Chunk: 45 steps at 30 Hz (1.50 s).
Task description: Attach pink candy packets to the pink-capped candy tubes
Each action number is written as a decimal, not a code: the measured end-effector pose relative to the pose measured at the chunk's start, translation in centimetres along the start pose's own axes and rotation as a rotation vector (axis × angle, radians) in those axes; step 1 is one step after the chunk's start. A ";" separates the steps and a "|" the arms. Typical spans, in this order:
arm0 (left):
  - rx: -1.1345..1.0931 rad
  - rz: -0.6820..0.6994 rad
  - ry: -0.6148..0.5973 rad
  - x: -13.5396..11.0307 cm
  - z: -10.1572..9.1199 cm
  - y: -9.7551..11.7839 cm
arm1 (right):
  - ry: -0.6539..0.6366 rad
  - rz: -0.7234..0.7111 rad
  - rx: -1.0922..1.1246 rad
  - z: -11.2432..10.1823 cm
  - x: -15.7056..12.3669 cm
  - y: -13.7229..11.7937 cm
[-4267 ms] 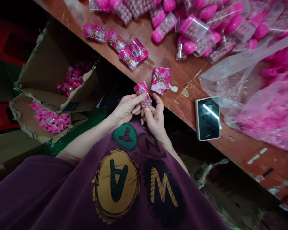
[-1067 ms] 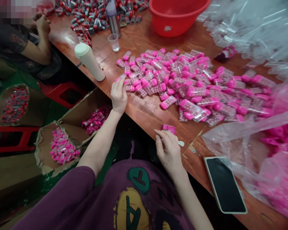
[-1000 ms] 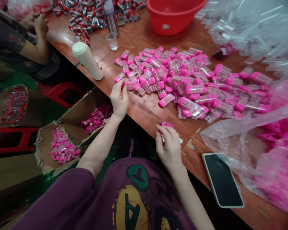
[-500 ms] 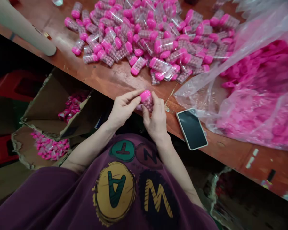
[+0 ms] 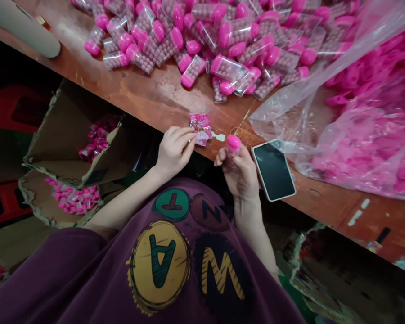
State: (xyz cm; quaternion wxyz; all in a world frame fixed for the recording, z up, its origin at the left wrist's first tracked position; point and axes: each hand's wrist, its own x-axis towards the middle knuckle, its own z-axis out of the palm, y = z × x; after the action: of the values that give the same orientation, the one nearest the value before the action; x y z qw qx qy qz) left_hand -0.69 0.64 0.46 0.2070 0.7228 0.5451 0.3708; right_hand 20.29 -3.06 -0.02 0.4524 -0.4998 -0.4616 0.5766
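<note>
Near the table edge, my left hand pinches a small pink printed sleeve between thumb and fingertips. Held upright in my right hand is a small clear candy bottle with a pink cap; my fingers wrap round it and hide most of its body. The two hands are apart. A big heap of similar pink-capped bottles, filled with small pinkish balls, lies across the table beyond them.
A phone lies right of my right hand. Further right, a clear plastic bag holds pink plastic parts. Torn cardboard boxes with pink items stand below left. A pale cylinder crosses the table's far left.
My hands have separated. The right has carried the bottle rightward, and the left now holds the pink sleeve by the table edge. The view has shifted closer to the heap.
</note>
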 end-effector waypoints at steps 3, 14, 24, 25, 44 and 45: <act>0.172 0.102 -0.158 0.2 1.4 0.1 | 0.025 -0.005 0.109 0.4 0.6 -0.4; 0.150 0.052 -0.055 -0.8 3.0 -0.1 | 0.281 -0.005 -0.306 2.2 3.7 -0.8; 0.162 0.026 -0.018 -0.6 2.7 -1.1 | 0.208 -0.146 -0.670 3.1 6.8 -1.2; 0.172 0.042 -0.015 -0.6 2.7 -1.4 | 0.203 -0.164 -0.702 2.9 6.8 -1.2; -1.043 -0.625 -0.029 2.6 1.2 2.8 | 0.117 -0.108 -0.116 2.1 4.2 -2.4; -1.064 -0.654 -0.006 2.4 1.4 3.0 | 0.137 -0.105 -0.092 2.4 4.2 -2.2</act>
State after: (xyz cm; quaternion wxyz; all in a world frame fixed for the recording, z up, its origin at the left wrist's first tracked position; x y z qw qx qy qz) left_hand 2.54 2.13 2.42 0.6430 0.3176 0.4782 0.5069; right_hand 17.70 1.22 1.70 0.4888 -0.5335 -0.4813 0.4949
